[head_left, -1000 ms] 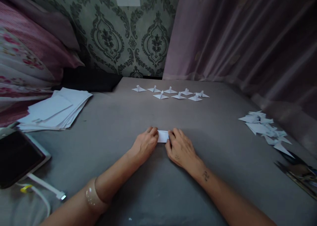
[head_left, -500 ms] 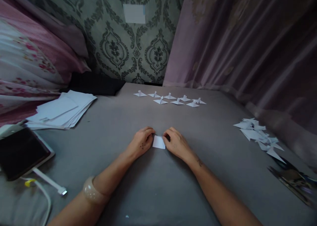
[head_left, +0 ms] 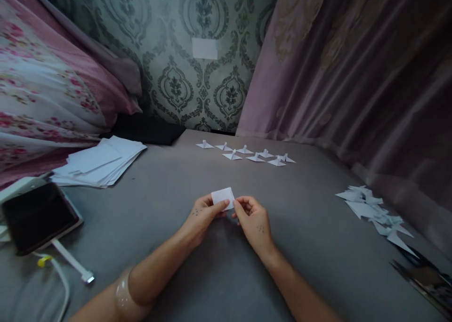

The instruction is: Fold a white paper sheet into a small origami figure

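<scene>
A small folded square of white paper (head_left: 221, 197) is held up between my two hands, tilted above the grey surface. My left hand (head_left: 208, 213) grips it from the left and below, the thumb flat across its lower part and the fingers behind. At the paper's lower right corner, my right hand (head_left: 251, 216) pinches the edge between thumb and fingertips. Beyond them stand several folded paper cranes (head_left: 232, 155) in two rows, wings spread.
A stack of white sheets (head_left: 102, 164) lies left, near a dark folded cloth (head_left: 151, 129). Closer on the left are a dark-screened tablet (head_left: 38, 216) and a white cable (head_left: 72, 261). A heap of folded paper pieces (head_left: 374, 211) lies right, with dark scissors-like tools (head_left: 420, 279) nearer me.
The paper square has been lifted off the surface and tilted. My left thumb has moved onto its face, and my right hand has turned to pinch its lower right corner.
</scene>
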Available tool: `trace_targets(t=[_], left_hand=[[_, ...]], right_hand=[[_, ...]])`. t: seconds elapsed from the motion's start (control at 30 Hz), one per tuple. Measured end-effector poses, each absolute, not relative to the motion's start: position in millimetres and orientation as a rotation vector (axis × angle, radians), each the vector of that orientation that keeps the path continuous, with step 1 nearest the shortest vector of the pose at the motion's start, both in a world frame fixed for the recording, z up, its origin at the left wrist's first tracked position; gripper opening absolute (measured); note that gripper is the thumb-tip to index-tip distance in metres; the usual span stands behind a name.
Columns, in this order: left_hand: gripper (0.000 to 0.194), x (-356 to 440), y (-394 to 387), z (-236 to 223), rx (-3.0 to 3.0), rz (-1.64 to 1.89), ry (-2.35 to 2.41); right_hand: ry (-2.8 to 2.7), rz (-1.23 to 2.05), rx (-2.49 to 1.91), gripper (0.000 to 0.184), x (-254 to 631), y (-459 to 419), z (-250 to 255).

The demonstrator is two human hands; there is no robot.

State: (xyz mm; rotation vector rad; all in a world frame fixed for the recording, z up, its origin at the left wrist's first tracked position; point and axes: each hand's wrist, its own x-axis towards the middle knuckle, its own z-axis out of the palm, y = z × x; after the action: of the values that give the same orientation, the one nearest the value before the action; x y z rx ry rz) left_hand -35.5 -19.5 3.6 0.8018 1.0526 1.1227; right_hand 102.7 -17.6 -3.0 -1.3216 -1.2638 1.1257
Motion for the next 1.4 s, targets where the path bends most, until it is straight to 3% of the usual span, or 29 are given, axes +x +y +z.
trace_targets(t=[0.1,0.23,0.6,0.8,1.4], left_hand=[[0.029,-40,-19,2,0.718,1.104,1.003],[0.026,-44,-20,5,0.677,1.094,0.989],[0.029,-46,-21,13,0.618,1.074,1.111],[0.026,-43,-25,15,0.707,1.062,1.116],[0.018,-44,-26,15,0.744,0.954,1.088]], right_hand=[[-1.192,1.362,-1.282,0.035,101,-22,4],[-1.229,1.505,-1.307,0.032,104,-24,9],[-1.441,1.508,-1.308,0.011,109,-27,14],[-1.408,1.334,-1.205,0.025,113,-22,14],[-1.323,1.565,-1.145,0.022,115,-23,17]])
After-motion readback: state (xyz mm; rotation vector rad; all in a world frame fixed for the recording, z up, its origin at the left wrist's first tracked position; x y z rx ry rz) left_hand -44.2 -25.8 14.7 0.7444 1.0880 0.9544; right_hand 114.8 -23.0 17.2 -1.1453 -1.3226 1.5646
